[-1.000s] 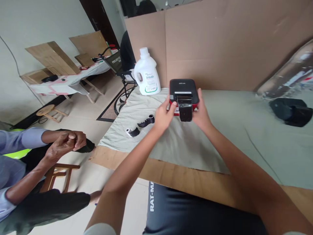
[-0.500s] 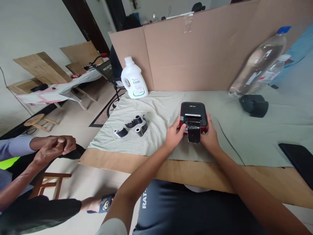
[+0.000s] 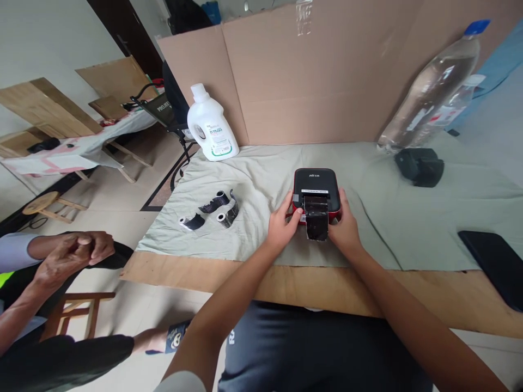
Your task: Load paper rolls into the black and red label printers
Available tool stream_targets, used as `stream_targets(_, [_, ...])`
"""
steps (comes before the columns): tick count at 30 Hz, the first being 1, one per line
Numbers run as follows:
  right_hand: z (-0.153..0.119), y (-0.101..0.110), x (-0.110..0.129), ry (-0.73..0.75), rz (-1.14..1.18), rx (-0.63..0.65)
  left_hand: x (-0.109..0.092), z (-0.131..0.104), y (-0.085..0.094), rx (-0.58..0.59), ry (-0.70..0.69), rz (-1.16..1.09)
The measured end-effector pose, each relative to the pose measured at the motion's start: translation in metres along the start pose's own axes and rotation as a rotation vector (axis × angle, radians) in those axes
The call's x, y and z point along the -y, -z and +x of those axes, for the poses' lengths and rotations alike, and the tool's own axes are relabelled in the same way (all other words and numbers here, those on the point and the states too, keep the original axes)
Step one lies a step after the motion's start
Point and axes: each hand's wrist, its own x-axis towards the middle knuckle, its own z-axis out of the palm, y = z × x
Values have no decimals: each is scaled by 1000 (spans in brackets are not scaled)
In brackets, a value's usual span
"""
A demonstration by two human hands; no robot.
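Observation:
A small black and red label printer [image 3: 316, 179] is between my hands on the cloth-covered table. A dark glossy strip [image 3: 317, 223] hangs from the slot in its top, over the near edge. My left hand [image 3: 283, 224] grips the printer's left side, with the thumb at the front corner. On its right side my right hand [image 3: 345, 226] is closed round the edge; some of its fingers are hidden. To the left lie a white-and-black roll [image 3: 192, 221], a dark roll with a loose end [image 3: 227, 216] and another dark roll [image 3: 215, 202].
A white detergent bottle [image 3: 213, 128] stands before a cardboard screen [image 3: 306, 81]. At right are a large water bottle [image 3: 433, 87], a smaller bottle [image 3: 453, 111], a black device [image 3: 419, 166] and a black phone [image 3: 492, 267]. A seated person's clasped hands [image 3: 77, 253] are at left.
The camera view has shifted, so the whole scene sits a little further left. Both hands keep their hold on the printer, and the strip hangs as before.

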Motion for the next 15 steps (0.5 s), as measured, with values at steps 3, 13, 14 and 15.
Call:
stream_targets(3, [0,1,3,18,-67,-32,4,-1,-1,-14,-13,-9])
stream_targets(13, [1,2,7,44,-86,-2,9,-4,-1,-48,-46,-18])
stream_targets(14, [1,2,6,52,-84,-2,9,-5,-1,-48,-44,-21])
stream_targets(15, [1,2,6,62,-80,0,9,-5,0,-49,-40,-22])
